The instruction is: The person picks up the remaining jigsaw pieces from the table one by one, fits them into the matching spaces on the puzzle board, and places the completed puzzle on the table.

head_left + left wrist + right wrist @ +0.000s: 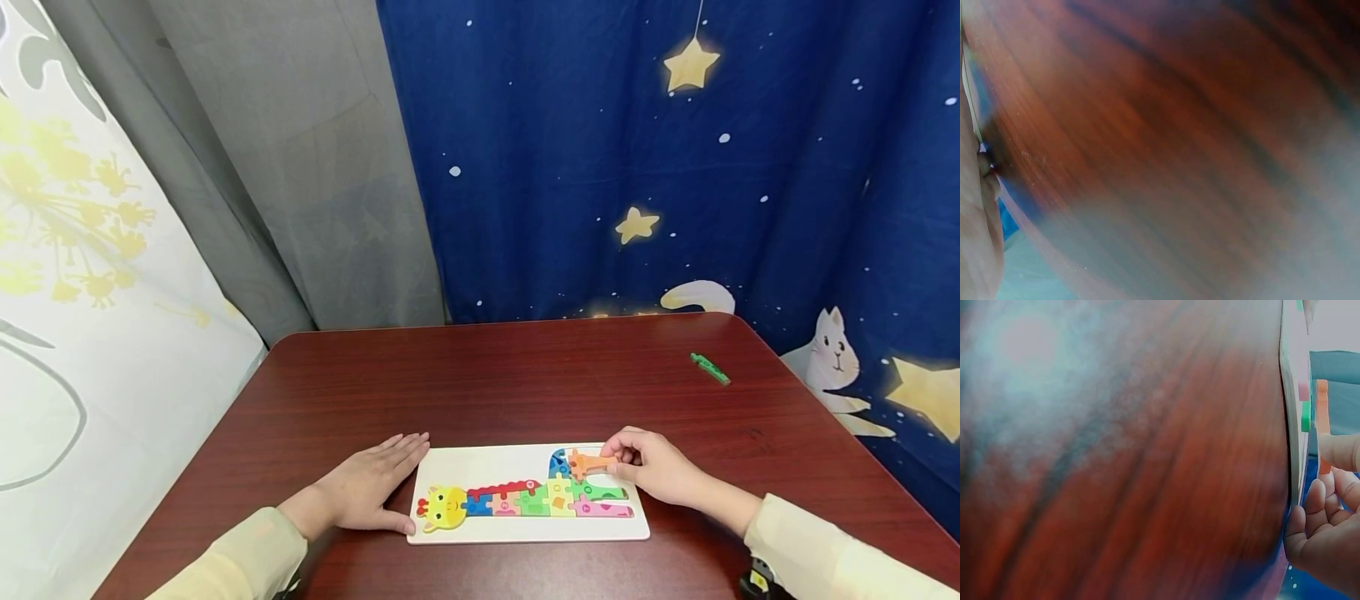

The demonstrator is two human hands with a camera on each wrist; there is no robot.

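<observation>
A white giraffe puzzle board (510, 535) lies near the front of the table, its yellow head piece (446, 507) at the left and several coloured pieces along the body. Between thumb and fingers, my right hand (656, 467) pinches an orange puzzle piece (588, 463) over the board's upper right, beside a blue piece (558, 462). In the right wrist view the orange piece (1322, 412) stands a little off the board's surface. My left hand (375, 483) rests flat at the board's left edge, fingers straight. Only a strip of the left hand (979, 212) shows in the left wrist view.
A green stick-like object (709, 368) lies at the far right of the brown table (465, 375). Behind the table hang a blue star-patterned curtain (570, 150) and a grey one (315, 183). White patterned fabric (97, 400) hangs along the left side.
</observation>
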